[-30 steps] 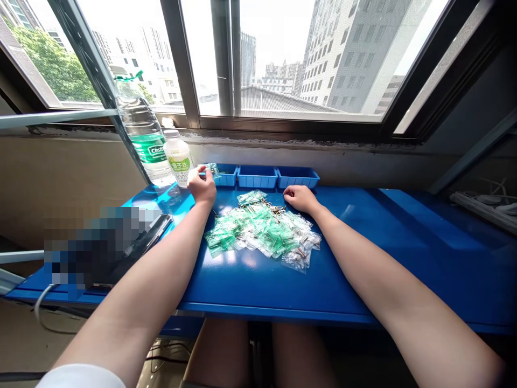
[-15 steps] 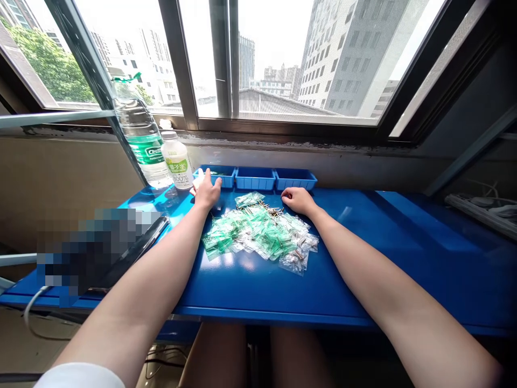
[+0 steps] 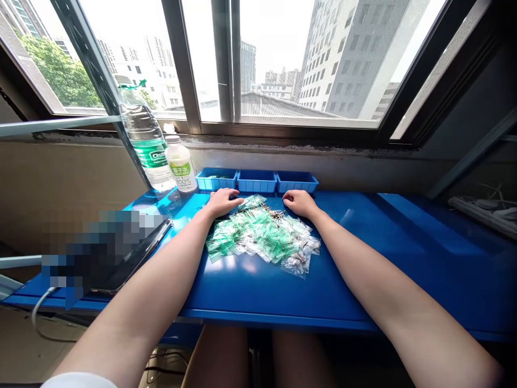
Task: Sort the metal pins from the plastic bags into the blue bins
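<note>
A heap of small clear and green-printed plastic bags (image 3: 262, 231) lies on the blue tabletop (image 3: 274, 291). Loose brass-coloured screws (image 3: 276, 213) show at its back, and some bags hold small metal parts. My left hand (image 3: 224, 203) is at the heap's back left edge, palm down, thumb and fingers apart, with nothing seen in it. To the right of the screws, my right hand (image 3: 299, 202) rests on the table with its fingers curled in; whatever they hold, if anything, is hidden. Behind the hands stand the left blue bin (image 3: 217, 185), with green bags inside, the middle bin (image 3: 257, 183) and the right bin (image 3: 298, 183).
At the back left stand a large water bottle (image 3: 149, 145) and a white drink bottle (image 3: 180, 166). A dark flat device (image 3: 133, 253), partly blurred out, lies on the left with a white cable (image 3: 36, 312). Window and wall rise behind the table; a power strip (image 3: 484, 207) is at far right.
My left hand has come from the left bin down and right to the heap's back left edge, now palm down. My right hand stays in place, fingers still curled. The view has shifted slightly.
</note>
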Motion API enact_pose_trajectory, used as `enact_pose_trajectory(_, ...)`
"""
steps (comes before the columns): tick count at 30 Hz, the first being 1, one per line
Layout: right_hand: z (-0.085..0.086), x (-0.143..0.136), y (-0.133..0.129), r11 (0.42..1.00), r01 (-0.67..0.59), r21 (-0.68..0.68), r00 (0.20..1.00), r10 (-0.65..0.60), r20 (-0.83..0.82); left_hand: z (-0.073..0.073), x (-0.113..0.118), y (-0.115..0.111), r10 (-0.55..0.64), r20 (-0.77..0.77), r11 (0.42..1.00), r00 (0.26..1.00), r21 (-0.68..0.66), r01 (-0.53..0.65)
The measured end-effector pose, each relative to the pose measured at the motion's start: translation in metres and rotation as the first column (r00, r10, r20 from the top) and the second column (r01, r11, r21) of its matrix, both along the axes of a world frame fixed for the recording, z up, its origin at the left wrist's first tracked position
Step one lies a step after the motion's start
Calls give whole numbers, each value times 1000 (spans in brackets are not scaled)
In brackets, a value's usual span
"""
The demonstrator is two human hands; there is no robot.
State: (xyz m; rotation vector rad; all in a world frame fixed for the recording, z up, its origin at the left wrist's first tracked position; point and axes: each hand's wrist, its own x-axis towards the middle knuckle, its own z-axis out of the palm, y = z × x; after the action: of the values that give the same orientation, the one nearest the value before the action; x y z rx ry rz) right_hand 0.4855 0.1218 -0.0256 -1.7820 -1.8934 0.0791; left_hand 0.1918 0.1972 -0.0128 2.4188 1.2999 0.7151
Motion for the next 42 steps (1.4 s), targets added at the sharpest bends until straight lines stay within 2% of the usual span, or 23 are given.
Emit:
enact_pose_trajectory(3,0,0,0,1000,1,1,1000,-1,2,3,0,-1,-55,-149,998,987,-18,53)
enact_pose_trajectory(7,0,0,0,1000,7,-4,1000,-7,8,3,-3,2,-95,-134,993,986,-77,85)
enact_pose_trajectory(9,1,0,-1,1000,11,-7,1000,-11,5,2,-5,3,-94,-57,990,994,-108,87)
enact_pose_trajectory(12,1,-1,-1,1000,13,-8,1000,-13,2,-2,-6,4,-99,157,979,983,-163,125)
enact_pose_trajectory(17,1,-1,-1,1000,2,-1,1000,-2,0,-5,-3,4,-63,513,956,856,-216,200)
enact_pose_trajectory(19,1,-1,-1,1000,5,0,1000,-5,3,-4,-3,5,-26,569,967,822,-194,165)
enact_pose_trajectory(22,1,0,-1,1000,7,-2,1000,-7,8,-3,-4,6,20,575,982,818,-164,92)
enact_pose_trajectory(26,0,0,-1,1000,5,2,1000,-5,4,-3,-5,7,51,571,984,819,-169,56)
enact_pose_trajectory(31,0,0,0,1000,7,3,1000,-7,7,-5,-6,12,117,631,984,767,-179,-3)
enact_pose_trajectory(37,0,0,0,1000,10,-2,1000,-10,2,-5,-6,15,211,556,969,804,-228,-97)
enact_pose_trajectory(39,0,-1,-1,1000,13,-2,1000,-13,3,-1,-5,10,214,562,976,799,-153,-153)
enact_pose_trajectory(41,0,-1,-1,1000,12,-1,1000,-12,5,4,-3,2,202,571,968,796,9,-252)
enact_pose_trajectory(42,0,-1,-1,1000,12,1,1000,-12,5,7,-2,-2,209,564,945,799,96,-314)
